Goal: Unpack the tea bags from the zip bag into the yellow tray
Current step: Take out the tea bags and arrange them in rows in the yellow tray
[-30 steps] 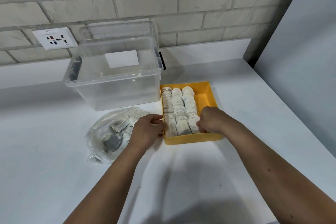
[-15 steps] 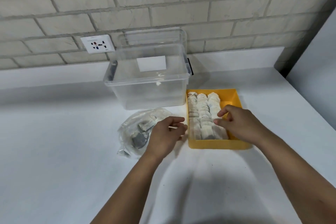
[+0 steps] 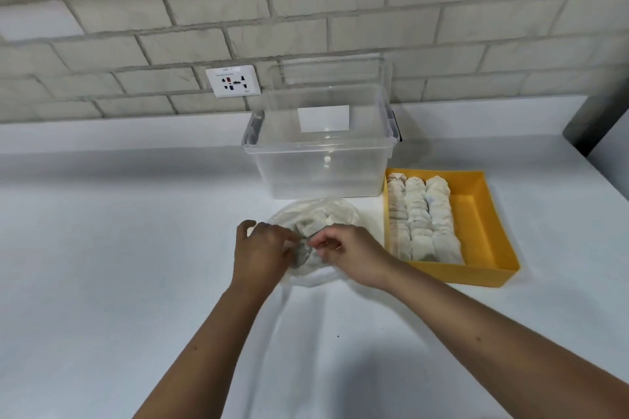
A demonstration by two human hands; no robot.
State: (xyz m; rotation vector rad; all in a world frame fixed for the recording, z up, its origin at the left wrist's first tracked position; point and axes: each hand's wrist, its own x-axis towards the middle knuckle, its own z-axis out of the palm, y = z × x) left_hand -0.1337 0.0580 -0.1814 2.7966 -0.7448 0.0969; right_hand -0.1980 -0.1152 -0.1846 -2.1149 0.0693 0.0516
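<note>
A clear zip bag (image 3: 318, 214) with several tea bags inside lies on the white counter, just in front of the clear tub. My left hand (image 3: 260, 253) and my right hand (image 3: 350, 253) both rest on the bag's near edge, fingers pinched on the plastic at its opening. To the right sits the yellow tray (image 3: 483, 235), holding three rows of white tea bags (image 3: 423, 218) along its left side; its right strip is bare.
A clear plastic storage tub (image 3: 320, 160) stands behind the bag, against a brick wall with a wall socket (image 3: 233, 81). A grey panel (image 3: 609, 133) rises at the far right. White counter (image 3: 119, 265) spreads to the left and toward me.
My right hand left the tea bags in the tray and moved left to the zip bag. My left hand shifted from the tray's left wall onto the bag. The view swung left.
</note>
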